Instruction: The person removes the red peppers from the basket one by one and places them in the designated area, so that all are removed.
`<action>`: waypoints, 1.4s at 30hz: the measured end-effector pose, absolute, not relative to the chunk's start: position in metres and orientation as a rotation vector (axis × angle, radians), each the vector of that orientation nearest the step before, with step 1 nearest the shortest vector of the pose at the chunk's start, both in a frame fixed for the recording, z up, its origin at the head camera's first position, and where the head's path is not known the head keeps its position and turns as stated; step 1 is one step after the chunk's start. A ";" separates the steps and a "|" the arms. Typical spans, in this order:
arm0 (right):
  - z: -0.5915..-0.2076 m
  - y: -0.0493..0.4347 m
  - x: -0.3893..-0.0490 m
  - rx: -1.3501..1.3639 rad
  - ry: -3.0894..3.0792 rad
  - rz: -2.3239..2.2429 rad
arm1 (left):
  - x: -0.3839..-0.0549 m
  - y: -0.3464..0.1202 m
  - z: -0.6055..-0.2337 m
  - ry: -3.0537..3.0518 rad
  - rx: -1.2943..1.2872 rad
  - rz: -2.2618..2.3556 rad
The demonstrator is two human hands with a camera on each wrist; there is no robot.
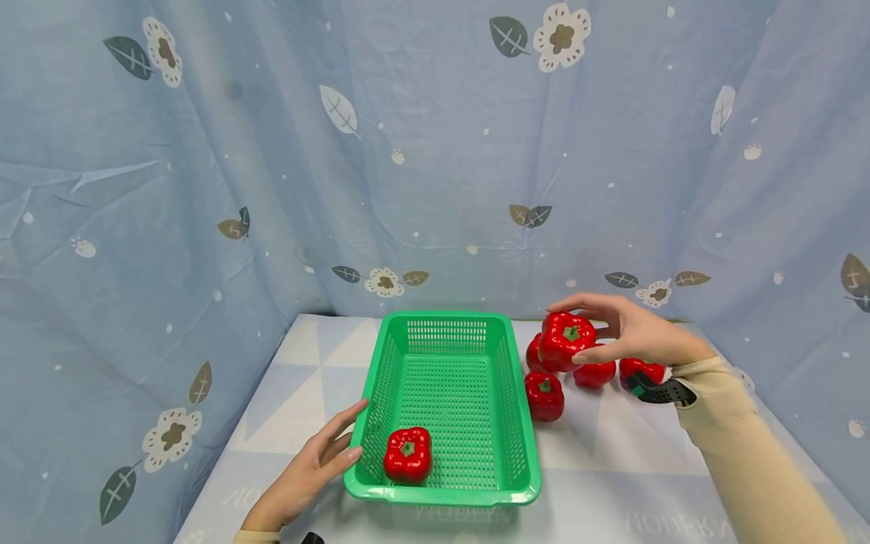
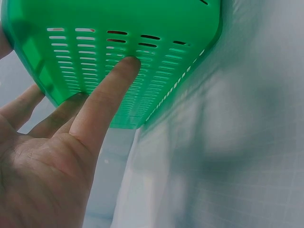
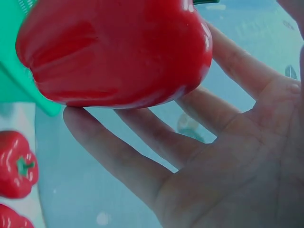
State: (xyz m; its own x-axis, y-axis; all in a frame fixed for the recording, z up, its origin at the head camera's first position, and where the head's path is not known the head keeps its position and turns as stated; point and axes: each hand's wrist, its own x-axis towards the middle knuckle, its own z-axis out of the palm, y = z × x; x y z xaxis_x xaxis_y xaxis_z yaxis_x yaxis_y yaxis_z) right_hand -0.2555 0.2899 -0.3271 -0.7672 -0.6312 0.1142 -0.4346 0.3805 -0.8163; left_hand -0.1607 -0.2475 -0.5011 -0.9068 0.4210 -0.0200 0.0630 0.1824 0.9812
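Observation:
A glossy red bell pepper point(image 1: 566, 341) with a green stem is gripped by my right hand point(image 1: 628, 332), above the table to the right of the basket. The right wrist view shows this bell pepper point(image 3: 118, 52) large, with fingers spread along its side. My left hand point(image 1: 309, 472) touches the left side of the green plastic basket point(image 1: 526, 453). In the left wrist view, one fingertip point(image 2: 130, 64) of it lies against the slotted basket wall point(image 2: 156, 28). Inside the basket's near left corner sits another red bell pepper point(image 1: 408, 455).
Several more bell peppers lie right of the basket, one point(image 1: 544, 396) close to its wall and one point(image 1: 642, 370) partly behind the right wrist. A white and pale blue cloth covers the table point(image 1: 612, 468). Behind it hangs a blue patterned curtain point(image 1: 435, 151).

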 end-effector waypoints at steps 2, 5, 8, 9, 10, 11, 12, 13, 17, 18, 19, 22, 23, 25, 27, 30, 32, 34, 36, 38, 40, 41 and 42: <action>-0.330 0.296 -0.253 -0.909 2.454 -1.335 | -0.161 -0.248 -0.501 2.175 0.466 1.787; -0.335 0.306 -0.249 -0.863 2.469 -1.349 | -0.161 -0.248 -0.501 2.168 0.467 1.798; -0.344 0.314 -0.246 -0.825 2.455 -1.371 | -0.161 -0.248 -0.502 2.169 0.464 1.799; -0.348 0.317 -0.245 -0.813 2.450 -1.377 | -0.161 -0.248 -0.501 2.173 0.461 1.798; -0.351 0.319 -0.243 -0.805 2.448 -1.380 | -0.161 -0.248 -0.501 2.177 0.458 1.795; -0.355 0.322 -0.242 -0.790 2.452 -1.381 | -0.160 -0.247 -0.501 2.182 0.457 1.792; -0.359 0.324 -0.240 -0.783 2.458 -1.383 | -0.160 -0.247 -0.501 2.182 0.454 1.789; -0.362 0.326 -0.239 -0.780 2.468 -1.383 | -0.160 -0.247 -0.501 2.180 0.452 1.790; -0.375 0.333 -0.234 -0.750 2.470 -1.410 | -0.160 -0.246 -0.501 2.163 0.449 1.796; -0.378 0.334 -0.233 -0.748 2.463 -1.420 | -0.160 -0.246 -0.501 2.156 0.451 1.799; -0.382 0.335 -0.232 -0.739 2.454 -1.433 | -0.160 -0.246 -0.501 2.156 0.456 1.799; -0.393 0.339 -0.230 -0.721 2.416 -1.483 | -0.160 -0.246 -0.501 2.151 0.477 1.806; -0.397 0.341 -0.229 -0.709 2.416 -1.492 | -0.161 -0.246 -0.502 2.150 0.485 1.808; -0.405 0.343 -0.227 -0.695 2.413 -1.507 | -0.161 -0.247 -0.502 2.152 0.497 1.811; -0.412 0.344 -0.225 -0.671 2.408 -1.515 | -0.161 -0.247 -0.501 2.151 0.498 1.815; -0.421 0.344 -0.221 -0.624 2.441 -1.489 | -0.160 -0.247 -0.501 2.159 0.486 1.810; -0.425 0.343 -0.219 -0.594 2.469 -1.465 | -0.161 -0.247 -0.502 2.164 0.476 1.805; -0.429 0.344 -0.217 -0.575 2.502 -1.431 | -0.161 -0.247 -0.502 2.172 0.471 1.797; -0.433 0.344 -0.217 -0.570 2.519 -1.411 | -0.162 -0.247 -0.503 2.177 0.470 1.793; -0.436 0.345 -0.216 -0.567 2.536 -1.393 | -0.162 -0.248 -0.504 2.182 0.470 1.789; -0.439 0.345 -0.216 -0.566 2.547 -1.381 | -0.162 -0.248 -0.504 2.182 0.467 1.788; -0.440 0.346 -0.217 -0.567 2.547 -1.380 | -0.162 -0.248 -0.504 2.182 0.465 1.787; -0.442 0.346 -0.217 -0.565 2.539 -1.386 | -0.162 -0.248 -0.503 2.182 0.464 1.787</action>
State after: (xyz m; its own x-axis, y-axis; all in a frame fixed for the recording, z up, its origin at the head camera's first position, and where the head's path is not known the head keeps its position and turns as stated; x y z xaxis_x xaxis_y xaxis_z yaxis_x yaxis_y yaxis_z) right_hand -0.2166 0.3460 -0.4419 -0.9084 -0.4179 0.0123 -0.2365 0.4893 -0.8394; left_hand -0.1616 -0.2476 -0.5034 -0.9084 0.4178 -0.0144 0.0683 0.1823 0.9809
